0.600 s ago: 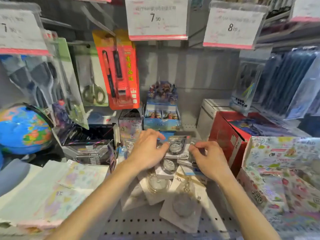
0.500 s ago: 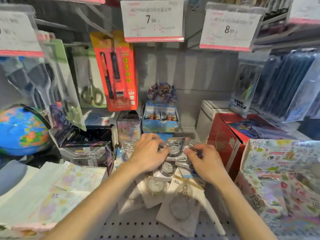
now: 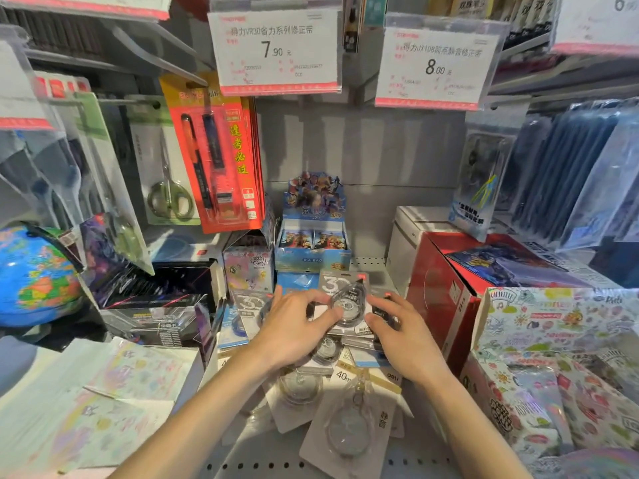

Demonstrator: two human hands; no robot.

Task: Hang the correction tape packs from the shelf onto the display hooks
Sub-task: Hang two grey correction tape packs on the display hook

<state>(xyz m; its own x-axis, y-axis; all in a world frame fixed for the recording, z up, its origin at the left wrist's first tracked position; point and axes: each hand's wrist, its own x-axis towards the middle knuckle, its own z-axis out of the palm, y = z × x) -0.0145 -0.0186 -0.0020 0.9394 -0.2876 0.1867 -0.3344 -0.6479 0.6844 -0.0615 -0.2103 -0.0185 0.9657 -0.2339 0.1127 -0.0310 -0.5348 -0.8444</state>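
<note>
Several correction tape packs [image 3: 349, 423] lie in a loose pile on the white shelf [image 3: 276, 458]. One grey pack marked "30" [image 3: 340, 285] sits on top of the pile, tilted up toward the back. My left hand [image 3: 294, 326] pinches its left edge with thumb and fingers. My right hand [image 3: 397, 330] grips the right side of the stack beneath it, fingers curled over a dark pack. Two price tags, 7.90 [image 3: 275, 50] and 8.00 [image 3: 435, 65], hang at the ends of the hooks above; the hooks themselves are hidden.
A red box [image 3: 449, 299] stands right of the pile and a patterned carton [image 3: 560, 340] beyond it. Orange pen packs [image 3: 214, 153] and scissors [image 3: 169, 198] hang at left. A globe [image 3: 34, 274] and dark boxes [image 3: 155, 305] crowd the left; a card display box [image 3: 313, 236] stands behind.
Both hands have closed in on the top grey pack and its upper end has tipped up off the pile. The camera has moved closer.
</note>
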